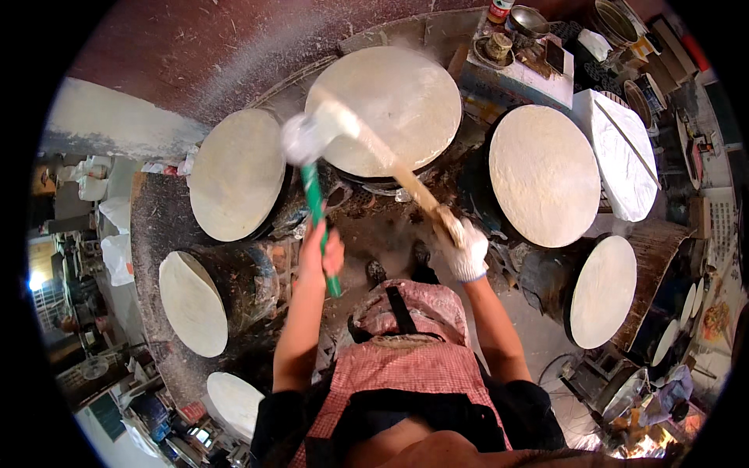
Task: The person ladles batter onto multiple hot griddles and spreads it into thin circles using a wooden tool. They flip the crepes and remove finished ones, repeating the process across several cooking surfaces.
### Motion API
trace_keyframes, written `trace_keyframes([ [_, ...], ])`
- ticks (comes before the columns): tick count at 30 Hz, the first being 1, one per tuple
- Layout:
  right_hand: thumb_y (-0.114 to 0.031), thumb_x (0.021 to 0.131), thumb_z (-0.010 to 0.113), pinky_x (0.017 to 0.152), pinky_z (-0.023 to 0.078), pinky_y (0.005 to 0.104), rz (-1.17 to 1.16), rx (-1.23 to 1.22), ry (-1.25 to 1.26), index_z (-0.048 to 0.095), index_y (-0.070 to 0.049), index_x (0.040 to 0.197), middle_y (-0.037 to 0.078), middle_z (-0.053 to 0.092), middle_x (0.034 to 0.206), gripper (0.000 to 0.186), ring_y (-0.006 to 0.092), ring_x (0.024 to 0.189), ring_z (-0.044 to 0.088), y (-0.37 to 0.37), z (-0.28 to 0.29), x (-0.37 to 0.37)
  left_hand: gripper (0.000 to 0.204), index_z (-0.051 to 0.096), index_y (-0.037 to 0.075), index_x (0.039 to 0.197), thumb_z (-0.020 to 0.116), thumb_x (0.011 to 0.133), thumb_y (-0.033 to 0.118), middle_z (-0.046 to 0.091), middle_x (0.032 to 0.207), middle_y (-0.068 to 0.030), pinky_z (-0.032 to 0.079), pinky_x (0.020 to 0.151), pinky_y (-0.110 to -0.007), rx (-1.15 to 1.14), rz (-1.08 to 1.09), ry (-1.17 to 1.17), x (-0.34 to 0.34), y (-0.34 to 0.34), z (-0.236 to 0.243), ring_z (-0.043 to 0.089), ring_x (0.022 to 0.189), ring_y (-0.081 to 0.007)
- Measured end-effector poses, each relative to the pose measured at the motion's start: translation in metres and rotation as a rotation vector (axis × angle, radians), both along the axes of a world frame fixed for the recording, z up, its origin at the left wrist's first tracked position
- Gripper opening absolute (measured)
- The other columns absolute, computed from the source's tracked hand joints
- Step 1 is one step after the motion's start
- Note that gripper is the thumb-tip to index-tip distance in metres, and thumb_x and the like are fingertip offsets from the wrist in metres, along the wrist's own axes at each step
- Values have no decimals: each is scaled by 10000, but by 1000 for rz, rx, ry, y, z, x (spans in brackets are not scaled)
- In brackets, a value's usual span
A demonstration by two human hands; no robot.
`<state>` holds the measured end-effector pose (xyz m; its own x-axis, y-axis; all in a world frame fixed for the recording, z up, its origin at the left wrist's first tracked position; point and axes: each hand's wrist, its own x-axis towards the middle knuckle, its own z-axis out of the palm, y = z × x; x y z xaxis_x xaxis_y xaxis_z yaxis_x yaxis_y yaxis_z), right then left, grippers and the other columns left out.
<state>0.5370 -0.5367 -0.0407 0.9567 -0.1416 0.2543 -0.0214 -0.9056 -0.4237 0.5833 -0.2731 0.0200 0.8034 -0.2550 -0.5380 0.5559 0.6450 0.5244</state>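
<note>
My left hand (322, 251) is bare and wrapped round a green-handled tool (313, 191), whose white head is blurred by motion. In my right hand (466, 248), which wears a white glove, a wooden stick (417, 189) slants up to the left, its pale far end also smeared. Both tool ends cross over the near left part of a round pale sheet (390, 93) on the far middle griddle; whether they touch it I cannot tell. More such sheets top the griddles on the left (236, 175) and right (544, 175).
Further round sheets lie at the lower left (191, 308), lower right (603, 292) and bottom left (236, 403). At the back right, a ledge (515, 81) carries a phone, bowls and a jar. A white cloth-covered stack (624, 156) stands beside the right griddle.
</note>
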Motion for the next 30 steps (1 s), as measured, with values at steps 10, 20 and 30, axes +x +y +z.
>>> trace_keyframes([
  [10,-266,758,636,496,461,378,-103,-87,172,527,-225,1179,118,569,709,437,294,560,571,-8,4,3,421,231,247,1370,335,962,267,345,578,-3,282,269,-206,-509,-110,131,-54,32,23,284,339,-60],
  [20,-224,776,619,557,484,388,-51,50,91,503,-237,1207,136,605,766,446,304,629,595,-47,-3,14,301,392,175,1238,407,943,233,352,594,-9,292,281,-197,-380,87,388,-56,8,4,317,375,-65],
  [30,-175,800,597,734,487,352,-308,463,-1,535,-142,1184,161,626,985,391,294,875,624,-126,-25,24,221,432,217,1147,444,927,225,384,583,-2,283,279,-204,-260,-111,293,45,-17,25,336,371,-66],
])
